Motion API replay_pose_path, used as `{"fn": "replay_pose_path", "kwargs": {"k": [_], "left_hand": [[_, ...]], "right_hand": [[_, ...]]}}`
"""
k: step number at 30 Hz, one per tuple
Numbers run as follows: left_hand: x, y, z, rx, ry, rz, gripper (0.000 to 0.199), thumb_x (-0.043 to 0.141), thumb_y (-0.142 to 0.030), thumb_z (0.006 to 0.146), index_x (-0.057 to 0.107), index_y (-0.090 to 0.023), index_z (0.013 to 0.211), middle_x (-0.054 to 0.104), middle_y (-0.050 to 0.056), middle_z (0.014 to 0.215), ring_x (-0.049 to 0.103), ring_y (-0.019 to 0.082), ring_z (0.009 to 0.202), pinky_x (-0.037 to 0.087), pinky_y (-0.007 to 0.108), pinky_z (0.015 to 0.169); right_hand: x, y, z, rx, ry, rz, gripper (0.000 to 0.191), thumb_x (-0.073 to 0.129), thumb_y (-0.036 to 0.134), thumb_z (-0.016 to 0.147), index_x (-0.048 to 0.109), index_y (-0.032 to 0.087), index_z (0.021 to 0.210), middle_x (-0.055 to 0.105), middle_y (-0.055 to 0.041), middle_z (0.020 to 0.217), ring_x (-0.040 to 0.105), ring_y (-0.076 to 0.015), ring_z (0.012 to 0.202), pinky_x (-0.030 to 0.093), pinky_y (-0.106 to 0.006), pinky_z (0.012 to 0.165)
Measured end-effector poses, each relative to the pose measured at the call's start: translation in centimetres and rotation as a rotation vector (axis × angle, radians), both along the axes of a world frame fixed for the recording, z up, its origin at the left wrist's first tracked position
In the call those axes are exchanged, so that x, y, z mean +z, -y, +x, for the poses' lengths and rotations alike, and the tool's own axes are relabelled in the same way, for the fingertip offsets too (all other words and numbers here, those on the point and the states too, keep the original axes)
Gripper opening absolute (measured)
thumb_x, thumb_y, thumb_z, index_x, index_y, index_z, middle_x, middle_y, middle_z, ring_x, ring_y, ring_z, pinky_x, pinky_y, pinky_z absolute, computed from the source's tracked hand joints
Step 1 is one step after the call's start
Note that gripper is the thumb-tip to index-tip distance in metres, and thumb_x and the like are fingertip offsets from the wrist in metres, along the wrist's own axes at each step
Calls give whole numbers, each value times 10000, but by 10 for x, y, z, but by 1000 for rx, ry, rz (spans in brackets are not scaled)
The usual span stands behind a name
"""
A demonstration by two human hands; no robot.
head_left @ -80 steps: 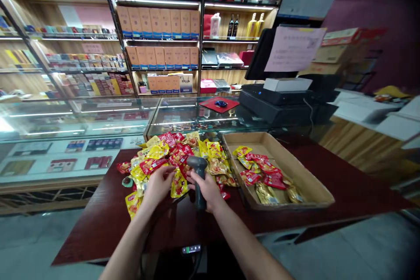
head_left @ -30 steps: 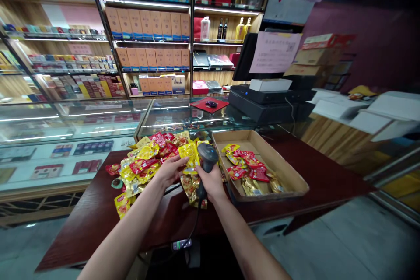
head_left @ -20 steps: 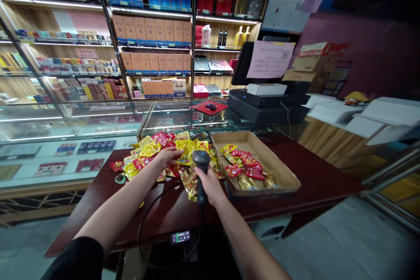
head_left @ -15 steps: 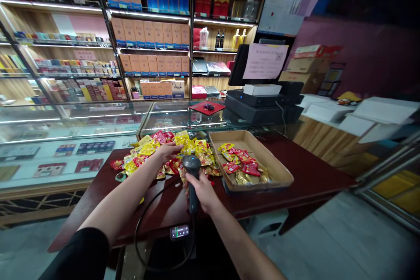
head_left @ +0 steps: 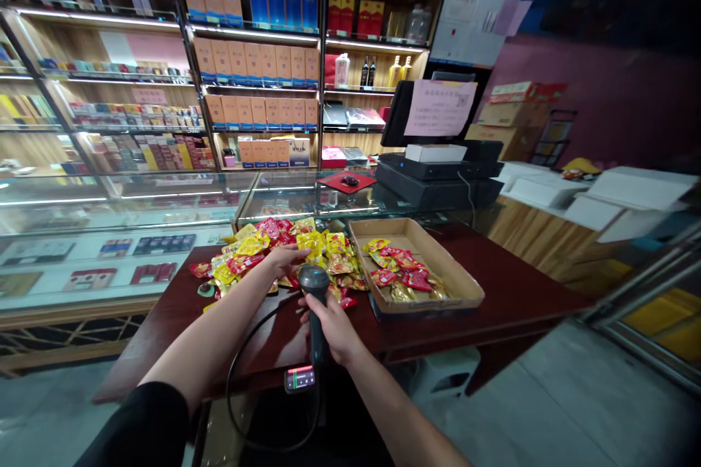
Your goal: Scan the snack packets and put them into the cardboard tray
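Two bare hands are working apart, with only a little space between them. The left hand is lying palm down with its fingers spread, pressing lightly on a heap of red and yellow snack packets. The right hand is clamped around the black handle of a handheld barcode scanner, holding its head upright at the near edge of that heap. The scanner's black cable is looping down over the table edge past a small lit display. The packets are lying loose and overlapping on a dark red wooden counter, while more are sitting in a shallow cardboard tray just to the right. Spreading the left fingers is helping to pin the top packets, and gripping the scanner low is keeping its head clear of the pile; a slack cable is sparing the loose packets from being dragged. Beyond, a glass display case and a black point-of-sale terminal are standing before lit shelves of boxed goods.
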State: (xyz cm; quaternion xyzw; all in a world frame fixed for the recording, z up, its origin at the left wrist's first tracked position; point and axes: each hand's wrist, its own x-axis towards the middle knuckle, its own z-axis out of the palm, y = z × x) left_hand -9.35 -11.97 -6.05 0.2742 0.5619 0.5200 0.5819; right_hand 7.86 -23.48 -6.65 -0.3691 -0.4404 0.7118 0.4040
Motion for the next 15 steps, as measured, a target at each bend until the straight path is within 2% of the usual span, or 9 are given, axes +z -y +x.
{"fn": "replay_pose_path", "kwargs": {"k": [6,11,15], "left_hand": [[-2,-4,-5,48,-62,-60,488,894,-179,516,642,-147,933,679,31,804,627,116,649,468,180,530],[-3,-6,-6,-4,-50,-35,427,888,-214,532,643,-144,875,674,26,762,611,103,610,450,164,501],[-7,-7,-6,38,-30,-59,529,896,-190,514,614,-148,959,669,13,759,627,108,610,460,170,513]], "right_hand": [[2,1,2,19,33,-24,469,672,547,700,543,192,978,637,10,714,530,-87,455,401,-206,416],[-1,-1,0,-4,29,20,464,674,537,703,540,196,988,659,-5,811,547,-80,488,422,-207,443],[-3,-2,-2,-2,37,29,464,673,528,708,533,201,1006,656,-5,837,552,-78,504,426,-204,448]]}}
